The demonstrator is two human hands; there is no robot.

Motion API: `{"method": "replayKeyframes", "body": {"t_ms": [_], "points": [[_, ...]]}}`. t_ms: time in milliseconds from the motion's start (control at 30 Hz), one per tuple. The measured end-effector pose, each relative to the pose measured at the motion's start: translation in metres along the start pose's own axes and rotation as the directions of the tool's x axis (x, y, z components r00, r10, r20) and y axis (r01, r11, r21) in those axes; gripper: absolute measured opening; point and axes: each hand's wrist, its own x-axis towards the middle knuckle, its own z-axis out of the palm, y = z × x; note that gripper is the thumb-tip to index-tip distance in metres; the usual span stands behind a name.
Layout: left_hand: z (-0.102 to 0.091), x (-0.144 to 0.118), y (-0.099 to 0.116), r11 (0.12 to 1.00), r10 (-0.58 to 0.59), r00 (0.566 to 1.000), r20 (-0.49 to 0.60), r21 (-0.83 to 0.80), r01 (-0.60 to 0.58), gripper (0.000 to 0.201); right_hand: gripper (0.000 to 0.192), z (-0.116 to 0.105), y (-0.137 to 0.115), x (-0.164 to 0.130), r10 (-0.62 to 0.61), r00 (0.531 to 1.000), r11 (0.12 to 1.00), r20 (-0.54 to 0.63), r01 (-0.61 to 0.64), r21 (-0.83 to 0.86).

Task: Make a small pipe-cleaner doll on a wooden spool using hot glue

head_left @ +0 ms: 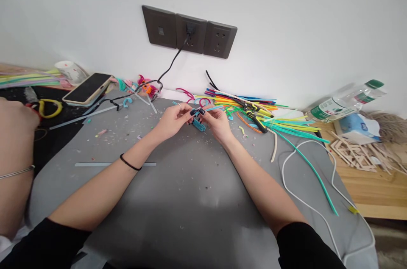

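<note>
My left hand and my right hand meet over the grey mat, fingertips pinched close together. Between them is a small blue pipe cleaner piece, bent into a looped shape, with both hands closed on it. A straight blue end sticks out past the right fingers. My fingertips hide part of the piece. Just beyond my hands lie curled pink pipe cleaners. To the right of my right hand, black-handled pliers rest on a pile of colored pipe cleaners.
A glue stick lies by my left forearm. Further left are a phone, yellow-handled scissors and another person's arm. A white cable, plastic bottle and wooden pieces are at right. A black cord hangs from the wall socket.
</note>
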Motion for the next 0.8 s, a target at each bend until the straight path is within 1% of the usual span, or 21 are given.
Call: {"method": "replayKeyframes", "body": {"t_ms": [200, 300, 367, 433, 500, 600, 700, 800], "points": [[0.001, 0.000, 0.000, 0.994, 0.017, 1.000, 0.014, 0.108, -0.018, 0.046, 0.046, 0.000, 0.000, -0.001, -0.031, 0.999, 0.997, -0.035, 0.028, -0.069], [0.000, -0.001, 0.001, 0.994, 0.005, 1.000, 0.004, 0.114, -0.006, 0.046, 0.047, 0.001, -0.002, -0.002, -0.031, 0.999, 0.995, -0.019, 0.029, -0.090], [-0.002, 0.000, 0.001, 0.995, -0.004, 1.000, -0.016, 0.100, 0.006, 0.047, 0.046, 0.002, -0.003, -0.002, -0.031, 0.999, 0.997, -0.009, 0.031, -0.069], [-0.004, 0.001, 0.001, 0.995, -0.015, 0.998, -0.057, 0.093, 0.020, 0.047, 0.044, 0.002, -0.004, -0.002, -0.044, 0.999, 0.999, -0.029, 0.043, -0.031], [-0.007, 0.003, -0.001, 0.995, -0.029, 0.993, -0.118, 0.090, 0.040, 0.046, 0.044, 0.002, -0.006, -0.002, -0.062, 0.995, 0.998, -0.081, 0.062, -0.004], [-0.012, 0.006, -0.005, 0.996, -0.037, 0.975, -0.220, 0.076, 0.055, 0.046, 0.047, 0.001, -0.008, -0.001, -0.074, 0.987, 0.997, -0.143, 0.075, 0.002], [-0.015, 0.008, -0.008, 0.997, 0.000, 0.954, -0.300, 0.068, 0.021, 0.048, 0.045, 0.001, -0.008, 0.000, -0.073, 0.986, 0.997, -0.150, 0.076, 0.012], [-0.015, 0.007, -0.007, 0.998, 0.046, 0.940, -0.337, 0.064, -0.026, 0.048, 0.044, 0.001, -0.007, -0.001, -0.085, 0.983, 0.996, -0.164, 0.090, 0.024]]}}
